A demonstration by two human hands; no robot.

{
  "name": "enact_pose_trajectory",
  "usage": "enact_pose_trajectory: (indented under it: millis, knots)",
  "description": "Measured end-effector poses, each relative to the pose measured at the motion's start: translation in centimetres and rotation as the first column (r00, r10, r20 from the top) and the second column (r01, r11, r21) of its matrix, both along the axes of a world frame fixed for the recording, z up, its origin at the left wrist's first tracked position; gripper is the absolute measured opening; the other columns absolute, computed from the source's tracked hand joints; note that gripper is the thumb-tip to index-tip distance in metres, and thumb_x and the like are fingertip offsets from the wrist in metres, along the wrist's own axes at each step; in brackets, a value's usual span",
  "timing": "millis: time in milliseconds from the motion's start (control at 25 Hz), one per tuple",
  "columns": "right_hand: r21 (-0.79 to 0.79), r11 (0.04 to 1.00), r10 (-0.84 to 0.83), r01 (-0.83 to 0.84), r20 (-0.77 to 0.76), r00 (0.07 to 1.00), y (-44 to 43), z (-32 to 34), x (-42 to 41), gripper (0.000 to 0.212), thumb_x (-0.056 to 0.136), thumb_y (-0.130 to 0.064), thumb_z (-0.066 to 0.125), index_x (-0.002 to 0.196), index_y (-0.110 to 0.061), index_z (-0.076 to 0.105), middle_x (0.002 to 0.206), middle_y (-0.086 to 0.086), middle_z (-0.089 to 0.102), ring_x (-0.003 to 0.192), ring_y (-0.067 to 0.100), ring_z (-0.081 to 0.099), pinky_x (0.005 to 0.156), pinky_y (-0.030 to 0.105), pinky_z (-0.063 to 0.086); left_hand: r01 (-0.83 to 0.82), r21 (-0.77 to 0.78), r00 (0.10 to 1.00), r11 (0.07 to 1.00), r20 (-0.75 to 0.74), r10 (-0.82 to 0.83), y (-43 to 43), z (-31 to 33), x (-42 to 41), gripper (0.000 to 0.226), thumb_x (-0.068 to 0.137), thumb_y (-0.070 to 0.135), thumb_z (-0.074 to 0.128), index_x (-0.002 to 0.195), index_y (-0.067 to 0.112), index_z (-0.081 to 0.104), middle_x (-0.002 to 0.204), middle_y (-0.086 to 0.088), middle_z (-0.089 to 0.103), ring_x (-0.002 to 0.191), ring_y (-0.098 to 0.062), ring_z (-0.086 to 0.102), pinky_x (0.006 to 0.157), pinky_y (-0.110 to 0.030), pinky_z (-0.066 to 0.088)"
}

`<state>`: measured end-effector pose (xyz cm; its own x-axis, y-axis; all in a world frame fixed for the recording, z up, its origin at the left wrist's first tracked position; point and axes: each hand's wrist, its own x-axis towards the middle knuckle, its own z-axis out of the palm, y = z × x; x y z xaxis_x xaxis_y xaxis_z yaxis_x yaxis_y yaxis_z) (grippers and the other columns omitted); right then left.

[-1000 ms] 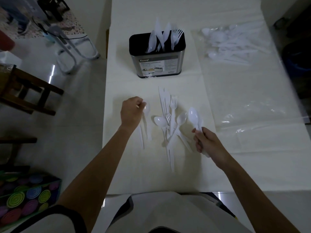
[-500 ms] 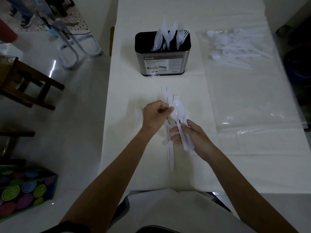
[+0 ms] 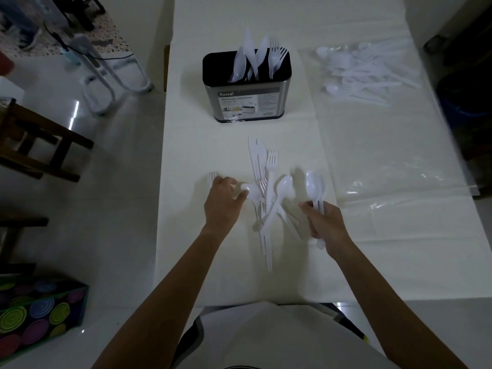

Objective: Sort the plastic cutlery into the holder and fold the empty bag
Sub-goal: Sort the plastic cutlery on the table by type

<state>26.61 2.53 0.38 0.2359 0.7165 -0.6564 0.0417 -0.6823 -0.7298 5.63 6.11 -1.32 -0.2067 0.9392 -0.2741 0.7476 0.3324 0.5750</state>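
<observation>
Centre of table (image 3: 213,275): loose cutlery (image 3: 269,166). At its 9 o'clock, left hand (image 3: 222,203), fingertips on a spoon bowl (image 3: 253,191), grip unclear. At 3 o'clock, right hand (image 3: 326,222) clamped round spoons (image 3: 314,183). Part-filled holder (image 3: 246,102) at 12 o'clock; bag (image 3: 386,134), cutlery inside, at 1 o'clock.

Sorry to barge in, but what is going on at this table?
A person is sorting plastic cutlery. The right hand grips spoons; the left hand is at another spoon in the loose pile, grip unclear. The holder already has some pieces standing in it, and more lie in the bag at the far right.
</observation>
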Motion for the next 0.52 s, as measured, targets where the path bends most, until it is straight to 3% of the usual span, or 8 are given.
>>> enact_pose_trajectory:
  millis: [160, 240, 320, 440, 520]
  knots:
    - [-0.036, 0.991, 0.135, -0.131, 0.165, 0.977, 2.2, -0.7, -2.1, 0.027, 0.079, -0.034, 0.072, 0.064, -0.016, 0.058, 0.052, -0.004, 0.050, 0.046, 0.011, 0.047, 0.045, 0.022, 0.037, -0.033, -0.021, 0.999, 0.999, -0.016, 0.032, 0.3, 0.0, 0.9, 0.022, 0.086, 0.033, 0.062, 0.079, 0.012, 0.060, 0.079, -0.002, 0.057, 0.073, -0.014, 0.053, 0.054, -0.019, 0.032]
    - [-0.030, 0.982, 0.187, -0.185, 0.240, 0.953, 3.2, -1.2, -3.2, 0.029, 0.078, -0.038, 0.071, 0.070, -0.013, 0.061, 0.059, -0.002, 0.056, 0.055, 0.013, 0.056, 0.053, 0.023, 0.044, -0.080, -0.014, 0.996, 0.997, 0.031, 0.080, 0.4, -0.1, 0.9, 0.018, 0.086, 0.027, 0.063, 0.082, 0.009, 0.062, 0.076, 0.001, 0.057, 0.071, -0.012, 0.053, 0.052, -0.016, 0.030]
    - [-0.007, 0.987, 0.157, -0.160, 0.245, 0.957, 3.7, -1.4, -3.7, 0.029, 0.078, -0.034, 0.072, 0.062, -0.015, 0.057, 0.060, 0.000, 0.057, 0.055, 0.014, 0.055, 0.055, 0.025, 0.044, -0.124, -0.006, 0.984, 0.992, 0.127, 0.124, 0.5, -0.1, 0.6, 0.014, 0.086, 0.021, 0.065, 0.089, 0.007, 0.065, 0.080, -0.001, 0.063, 0.071, -0.011, 0.056, 0.060, -0.014, 0.036]
    - [0.014, 0.994, 0.100, -0.106, 0.221, 0.970, 4.1, -1.4, -3.2, 0.027, 0.079, -0.029, 0.071, 0.061, -0.017, 0.055, 0.060, 0.000, 0.055, 0.056, 0.013, 0.053, 0.058, 0.027, 0.043, -0.288, 0.007, 0.892, 0.958, 0.365, 0.265, 0.5, 0.2, -0.5, 0.004, 0.086, 0.012, 0.065, 0.088, 0.010, 0.062, 0.083, -0.008, 0.070, 0.061, -0.010, 0.063, 0.058, -0.008, 0.045]
    - [0.009, 0.996, 0.083, -0.087, 0.192, 0.978, 4.1, -1.1, -2.1, 0.023, 0.080, -0.030, 0.071, 0.065, -0.018, 0.057, 0.060, 0.000, 0.054, 0.057, 0.014, 0.051, 0.060, 0.029, 0.042, -0.379, 0.094, 0.847, 0.921, 0.436, 0.305, 0.5, 0.8, -1.2, 0.002, 0.087, 0.010, 0.063, 0.089, 0.010, 0.062, 0.079, -0.007, 0.067, 0.061, -0.007, 0.061, 0.059, -0.010, 0.047]
